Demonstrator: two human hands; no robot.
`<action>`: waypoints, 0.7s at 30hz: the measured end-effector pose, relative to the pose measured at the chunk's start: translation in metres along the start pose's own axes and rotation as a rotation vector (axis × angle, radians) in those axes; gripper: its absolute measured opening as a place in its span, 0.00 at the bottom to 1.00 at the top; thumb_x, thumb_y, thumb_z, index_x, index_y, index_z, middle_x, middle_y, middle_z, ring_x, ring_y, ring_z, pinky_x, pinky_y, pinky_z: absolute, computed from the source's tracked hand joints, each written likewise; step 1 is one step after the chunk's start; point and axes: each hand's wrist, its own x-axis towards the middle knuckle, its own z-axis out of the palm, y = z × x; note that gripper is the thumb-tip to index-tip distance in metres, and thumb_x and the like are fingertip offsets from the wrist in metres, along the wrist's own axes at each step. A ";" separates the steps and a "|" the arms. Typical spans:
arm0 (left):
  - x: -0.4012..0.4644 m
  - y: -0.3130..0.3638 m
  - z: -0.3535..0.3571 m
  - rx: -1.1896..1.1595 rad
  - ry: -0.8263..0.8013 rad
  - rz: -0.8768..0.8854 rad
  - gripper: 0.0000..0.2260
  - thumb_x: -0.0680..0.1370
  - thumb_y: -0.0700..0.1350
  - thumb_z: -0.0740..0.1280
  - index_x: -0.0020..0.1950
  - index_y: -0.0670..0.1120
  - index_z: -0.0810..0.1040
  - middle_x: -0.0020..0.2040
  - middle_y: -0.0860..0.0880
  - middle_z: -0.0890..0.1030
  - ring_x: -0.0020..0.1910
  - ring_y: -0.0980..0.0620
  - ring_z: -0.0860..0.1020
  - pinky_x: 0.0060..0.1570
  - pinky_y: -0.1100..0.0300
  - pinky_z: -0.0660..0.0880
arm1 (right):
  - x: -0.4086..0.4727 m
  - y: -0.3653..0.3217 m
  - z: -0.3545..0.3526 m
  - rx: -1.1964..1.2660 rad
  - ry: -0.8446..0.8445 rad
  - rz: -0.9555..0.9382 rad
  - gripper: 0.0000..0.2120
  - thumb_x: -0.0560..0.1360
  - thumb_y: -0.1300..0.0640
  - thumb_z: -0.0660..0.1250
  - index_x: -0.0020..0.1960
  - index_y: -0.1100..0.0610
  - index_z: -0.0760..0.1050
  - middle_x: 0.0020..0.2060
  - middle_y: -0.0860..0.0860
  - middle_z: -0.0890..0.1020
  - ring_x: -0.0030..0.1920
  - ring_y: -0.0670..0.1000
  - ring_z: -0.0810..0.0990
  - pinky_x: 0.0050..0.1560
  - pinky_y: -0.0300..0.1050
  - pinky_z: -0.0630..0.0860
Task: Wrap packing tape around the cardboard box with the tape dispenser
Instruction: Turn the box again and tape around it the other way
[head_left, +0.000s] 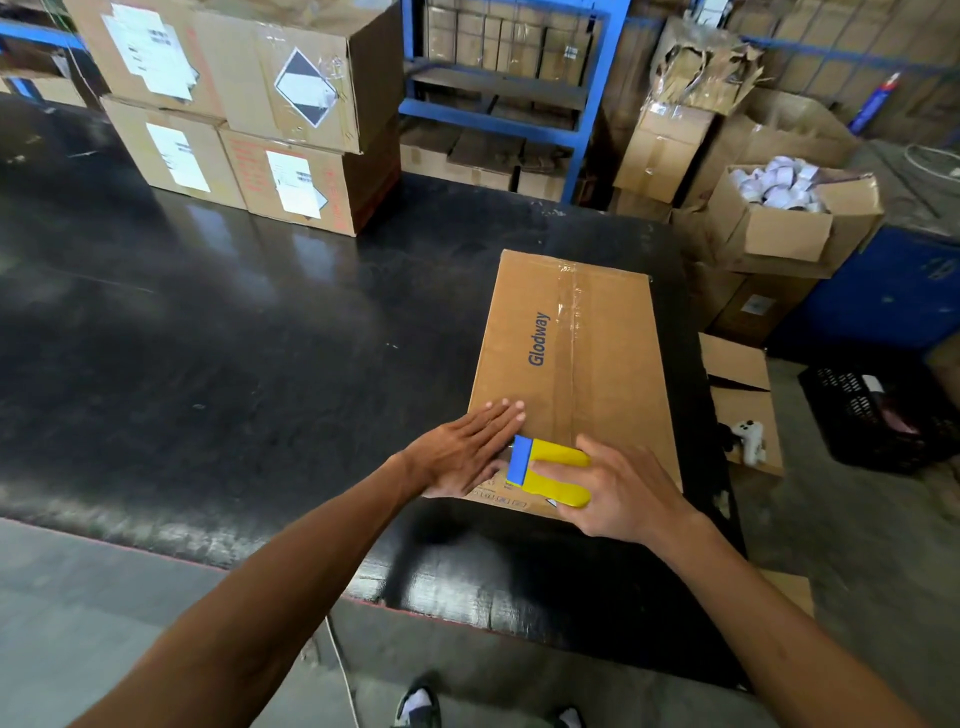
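A long brown cardboard box (582, 353) printed "Glodway" lies flat on the black table (234, 338), near its right edge. Clear tape runs along its top seam. My left hand (467, 452) lies flat, fingers together, on the box's near left corner. My right hand (618, 493) grips the yellow tape dispenser (558, 470) with its blue front edge, pressed on the box top near the front edge, right beside my left hand's fingers.
Stacked labelled cartons (249, 119) stand at the table's far left. Blue shelving (519, 104) is behind. To the right, off the table, are an open box of white rolls (779, 208), more cartons, a black crate (878, 415) and a white controller (748, 436).
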 end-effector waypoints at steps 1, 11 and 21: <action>-0.001 -0.001 0.001 0.027 0.003 -0.005 0.28 0.86 0.53 0.51 0.78 0.34 0.55 0.79 0.36 0.56 0.79 0.41 0.54 0.75 0.46 0.60 | 0.000 0.001 0.000 -0.003 -0.002 -0.003 0.24 0.65 0.40 0.71 0.60 0.38 0.79 0.39 0.51 0.76 0.31 0.56 0.78 0.27 0.46 0.74; -0.003 -0.006 0.004 0.016 -0.019 0.023 0.30 0.85 0.55 0.53 0.80 0.39 0.49 0.80 0.35 0.52 0.80 0.39 0.51 0.77 0.44 0.55 | 0.002 0.000 0.000 -0.025 -0.024 -0.003 0.27 0.61 0.41 0.76 0.60 0.38 0.80 0.39 0.51 0.76 0.31 0.55 0.78 0.27 0.44 0.74; -0.004 -0.008 0.009 0.109 -0.075 0.003 0.31 0.85 0.57 0.48 0.78 0.33 0.57 0.78 0.33 0.56 0.79 0.38 0.54 0.76 0.44 0.58 | -0.006 0.009 -0.007 -0.013 0.000 -0.038 0.26 0.66 0.39 0.74 0.63 0.39 0.78 0.38 0.50 0.74 0.29 0.54 0.75 0.26 0.43 0.69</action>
